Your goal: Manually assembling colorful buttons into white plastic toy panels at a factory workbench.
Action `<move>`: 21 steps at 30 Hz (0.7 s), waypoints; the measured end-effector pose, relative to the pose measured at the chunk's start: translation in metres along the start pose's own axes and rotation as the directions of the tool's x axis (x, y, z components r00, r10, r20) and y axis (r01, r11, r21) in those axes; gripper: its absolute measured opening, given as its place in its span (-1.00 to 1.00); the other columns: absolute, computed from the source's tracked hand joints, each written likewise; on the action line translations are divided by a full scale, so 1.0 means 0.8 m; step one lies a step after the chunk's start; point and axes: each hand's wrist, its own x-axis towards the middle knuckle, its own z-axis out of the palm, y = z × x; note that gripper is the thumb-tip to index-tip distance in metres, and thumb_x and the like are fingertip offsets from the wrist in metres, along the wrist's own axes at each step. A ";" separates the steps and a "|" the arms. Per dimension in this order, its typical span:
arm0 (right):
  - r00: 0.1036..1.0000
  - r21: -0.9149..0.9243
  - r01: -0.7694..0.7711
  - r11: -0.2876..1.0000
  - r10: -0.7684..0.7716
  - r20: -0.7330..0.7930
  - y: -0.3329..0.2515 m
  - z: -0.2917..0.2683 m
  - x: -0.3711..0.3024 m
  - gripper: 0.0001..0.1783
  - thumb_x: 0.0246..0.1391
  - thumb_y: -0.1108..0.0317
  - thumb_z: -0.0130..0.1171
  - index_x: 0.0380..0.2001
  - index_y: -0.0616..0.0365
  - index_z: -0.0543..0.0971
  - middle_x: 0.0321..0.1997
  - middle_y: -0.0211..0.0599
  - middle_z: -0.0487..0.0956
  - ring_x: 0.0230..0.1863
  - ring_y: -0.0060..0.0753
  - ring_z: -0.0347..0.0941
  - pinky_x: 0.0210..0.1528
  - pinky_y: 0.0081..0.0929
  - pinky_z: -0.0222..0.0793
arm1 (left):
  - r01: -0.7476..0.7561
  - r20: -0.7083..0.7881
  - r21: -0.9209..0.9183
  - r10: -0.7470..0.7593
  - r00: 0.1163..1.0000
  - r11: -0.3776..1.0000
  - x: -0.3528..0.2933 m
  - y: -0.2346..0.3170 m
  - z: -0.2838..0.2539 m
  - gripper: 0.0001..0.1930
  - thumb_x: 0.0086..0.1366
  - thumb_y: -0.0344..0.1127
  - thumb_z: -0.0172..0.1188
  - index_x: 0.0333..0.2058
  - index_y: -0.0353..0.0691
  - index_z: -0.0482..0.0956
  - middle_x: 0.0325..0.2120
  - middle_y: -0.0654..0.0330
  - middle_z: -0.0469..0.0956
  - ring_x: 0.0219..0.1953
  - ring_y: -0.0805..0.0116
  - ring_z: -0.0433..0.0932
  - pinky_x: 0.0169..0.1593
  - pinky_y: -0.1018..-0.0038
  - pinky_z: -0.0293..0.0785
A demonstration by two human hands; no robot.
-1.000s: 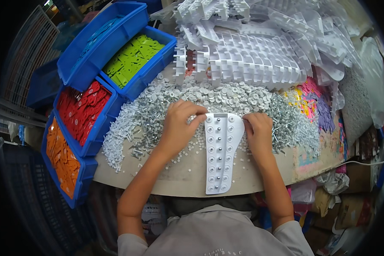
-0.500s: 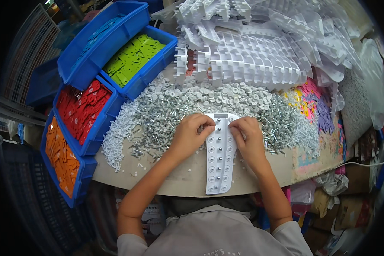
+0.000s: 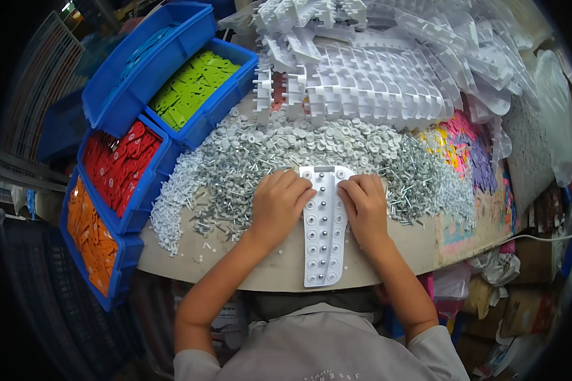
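A long white plastic panel (image 3: pixel 324 244) lies upright in front of me on the table, its lower end near the front edge. Metal pin heads run down its middle, with round white washers in rows on both sides. My left hand (image 3: pixel 277 206) is closed, thumb and fingertips pinched at the panel's upper left edge. On the opposite side my right hand (image 3: pixel 365 206) pinches the upper right edge, just below a washer at the corner. Whatever small part may lie under the fingertips is hidden. Behind the panel spread loose metal pins (image 3: pixel 241 184) and white washers (image 3: pixel 337 140).
Blue bins hold green (image 3: pixel 194 89), red (image 3: pixel 121 165), orange (image 3: pixel 90 235) and blue pieces at the left. White toothed panels (image 3: pixel 378 86) are piled at the back. Small white parts (image 3: pixel 168 216) edge the heap; yellow, pink and purple pieces (image 3: pixel 480 162) lie at right.
My left fingertips have drawn back from over the panel to its left edge, and that hand has turned more palm-down. My right hand stays nearly in place at the right edge.
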 end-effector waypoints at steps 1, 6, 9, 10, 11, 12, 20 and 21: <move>1.000 -0.015 0.031 0.999 -0.031 -0.001 0.000 -0.004 0.000 -0.87 0.03 0.54 0.28 -0.30 0.21 0.61 -0.31 -0.23 0.52 -0.20 -0.15 0.41 -0.15 -0.29 0.35 | -0.095 -0.057 0.059 0.099 0.993 0.994 -0.002 -0.001 0.000 -0.89 0.14 -0.33 0.35 -0.40 -0.17 0.61 -0.50 0.24 0.50 -0.34 0.23 0.51 -0.18 0.29 0.37; 0.999 0.062 -0.042 0.997 0.043 -0.004 0.013 -0.035 -0.005 -0.84 0.04 0.57 0.24 -0.26 0.21 0.62 -0.27 -0.23 0.55 -0.19 -0.14 0.44 -0.08 -0.28 0.34 | -0.050 -0.043 0.000 0.049 0.998 0.999 -0.010 -0.003 -0.001 -0.88 0.12 -0.36 0.37 -0.38 -0.19 0.62 -0.45 0.26 0.52 -0.29 0.24 0.49 -0.15 0.31 0.35; 0.982 0.024 -0.176 0.984 0.177 -0.066 0.010 -0.047 -0.018 -0.88 0.05 0.54 0.23 -0.29 0.20 0.61 -0.28 -0.24 0.56 -0.15 -0.16 0.43 -0.04 -0.27 0.27 | 0.049 -0.019 -0.075 -0.051 0.999 0.996 -0.007 -0.002 -0.002 -0.86 0.11 -0.37 0.37 -0.34 -0.20 0.62 -0.44 0.25 0.53 -0.30 0.24 0.49 -0.13 0.31 0.35; 0.983 0.000 -0.181 0.983 0.181 -0.014 0.010 -0.048 -0.023 -0.89 0.04 0.51 0.26 -0.31 0.18 0.60 -0.30 -0.25 0.55 -0.16 -0.16 0.42 -0.02 -0.26 0.24 | 0.125 0.014 -0.113 -0.125 0.992 0.986 -0.006 0.000 -0.004 -0.84 0.12 -0.37 0.37 -0.32 -0.21 0.62 -0.44 0.25 0.53 -0.30 0.23 0.50 -0.12 0.30 0.34; 0.982 -0.025 -0.186 0.982 0.187 0.037 0.009 -0.048 -0.029 -0.89 0.02 0.48 0.28 -0.33 0.15 0.60 -0.31 -0.25 0.55 -0.16 -0.17 0.41 -0.01 -0.25 0.20 | 0.123 0.015 -0.113 -0.122 0.992 0.986 -0.004 0.002 -0.006 -0.84 0.12 -0.37 0.37 -0.32 -0.21 0.62 -0.44 0.25 0.53 -0.30 0.23 0.50 -0.12 0.30 0.34; 0.982 -0.023 -0.187 0.982 0.188 0.035 0.008 -0.046 -0.034 -0.89 0.02 0.48 0.28 -0.33 0.15 0.60 -0.31 -0.25 0.55 -0.16 -0.17 0.41 -0.01 -0.25 0.20 | 0.115 -0.008 -0.097 -0.116 0.993 0.989 -0.002 0.005 -0.009 -0.84 0.13 -0.37 0.37 -0.31 -0.21 0.61 -0.45 0.25 0.52 -0.29 0.22 0.50 -0.11 0.30 0.34; 0.977 -0.057 -0.168 0.984 0.174 0.122 0.003 -0.032 -0.046 -0.82 -0.03 0.40 0.35 -0.36 0.12 0.56 -0.29 -0.32 0.50 -0.13 -0.20 0.35 0.01 -0.27 0.10 | 0.096 -0.225 0.142 -0.062 0.972 0.985 0.039 -0.032 -0.053 -0.93 0.21 -0.37 0.30 -0.36 -0.21 0.64 -0.37 0.23 0.64 -0.26 0.18 0.50 -0.09 0.29 0.32; 0.978 -0.056 -0.164 0.985 0.170 0.123 0.003 -0.033 -0.046 -0.82 -0.03 0.40 0.35 -0.36 0.12 0.56 -0.29 -0.32 0.50 -0.13 -0.20 0.35 0.01 -0.27 0.10 | 0.098 -0.230 0.144 -0.063 0.971 0.985 0.045 -0.036 -0.054 -0.93 0.21 -0.37 0.30 -0.36 -0.21 0.64 -0.37 0.23 0.64 -0.26 0.18 0.50 -0.09 0.29 0.32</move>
